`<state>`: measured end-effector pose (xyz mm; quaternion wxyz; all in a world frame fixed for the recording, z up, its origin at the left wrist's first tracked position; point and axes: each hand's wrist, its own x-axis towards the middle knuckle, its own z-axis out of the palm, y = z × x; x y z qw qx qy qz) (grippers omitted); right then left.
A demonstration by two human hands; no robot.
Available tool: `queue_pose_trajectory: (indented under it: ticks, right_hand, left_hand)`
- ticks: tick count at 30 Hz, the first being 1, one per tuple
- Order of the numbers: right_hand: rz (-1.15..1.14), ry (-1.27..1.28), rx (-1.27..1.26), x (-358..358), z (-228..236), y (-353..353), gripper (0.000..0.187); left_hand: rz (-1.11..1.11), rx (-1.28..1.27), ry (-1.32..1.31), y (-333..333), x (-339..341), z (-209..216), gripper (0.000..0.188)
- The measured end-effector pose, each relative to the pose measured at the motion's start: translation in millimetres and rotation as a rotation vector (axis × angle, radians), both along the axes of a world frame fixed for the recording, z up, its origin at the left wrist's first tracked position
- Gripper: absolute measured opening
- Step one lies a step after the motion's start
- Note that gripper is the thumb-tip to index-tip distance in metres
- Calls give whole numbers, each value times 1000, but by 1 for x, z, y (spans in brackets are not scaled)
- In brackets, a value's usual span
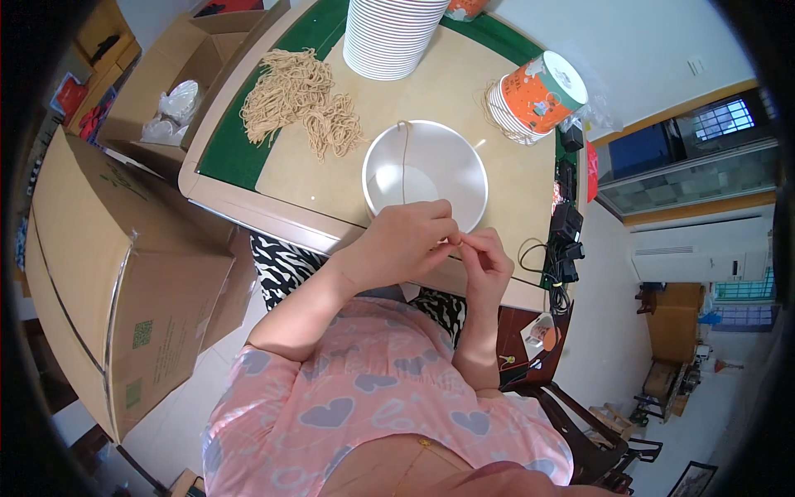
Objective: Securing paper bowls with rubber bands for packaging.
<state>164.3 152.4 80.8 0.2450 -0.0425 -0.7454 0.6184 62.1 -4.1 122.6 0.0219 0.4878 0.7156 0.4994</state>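
A white paper bucket (425,157) sits near the front edge of the table, its open mouth toward me. One tan cord (404,166) passes by the bucket's far rim and runs across its inside toward my hands. My left hand (411,238) is closed in a pinch over the bucket's near rim. Fingertip to fingertip with it, my right hand (487,258) is pinched too, and a bit of the cord shows between them. Whether it is knotted I cannot tell. Behind the left fingers part of the cord is hidden.
Loose tan cords (290,95) lie heaped at the table's left. A tall stack of white buckets (389,37) stands at the back. Upside-down orange printed buckets (538,95) are at the right, near black power adapters (567,224). Cardboard boxes (137,282) stand left of the table.
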Motion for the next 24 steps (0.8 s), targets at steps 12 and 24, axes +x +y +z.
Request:
queue_pose_trajectory:
  ticks: [12,24]
  right_hand:
    - [-76,-51,-127,-3,3,-9,8]
    - [7,-121,-440,-1,-3,-8,6]
  left_hand:
    - [48,0,-109,2,-2,4,8]
    - [83,-1,-95,2,2,4,8]
